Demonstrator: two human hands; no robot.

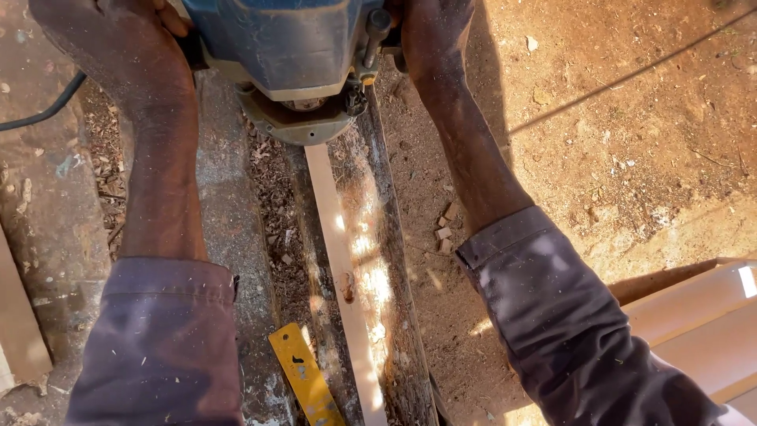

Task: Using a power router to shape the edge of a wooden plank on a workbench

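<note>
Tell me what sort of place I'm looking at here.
Most likely an outdoor, makeshift woodworking spot. Both hands, left hand and right hand, grip a blue power router over a pale wooden strip on a rough bench strewn with shavings, beside bare, sunlit dirt ground.

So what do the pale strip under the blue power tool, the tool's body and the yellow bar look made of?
The pale strip looks like bare, unfinished wood: matt, light, with a dark knot. The blue power tool, gripped by both hands, seems to have a moulded plastic housing, dusty and scuffed, over a dull grey base that is probably metal. The yellow bar looks like painted metal, though plastic cannot be ruled out.
</note>
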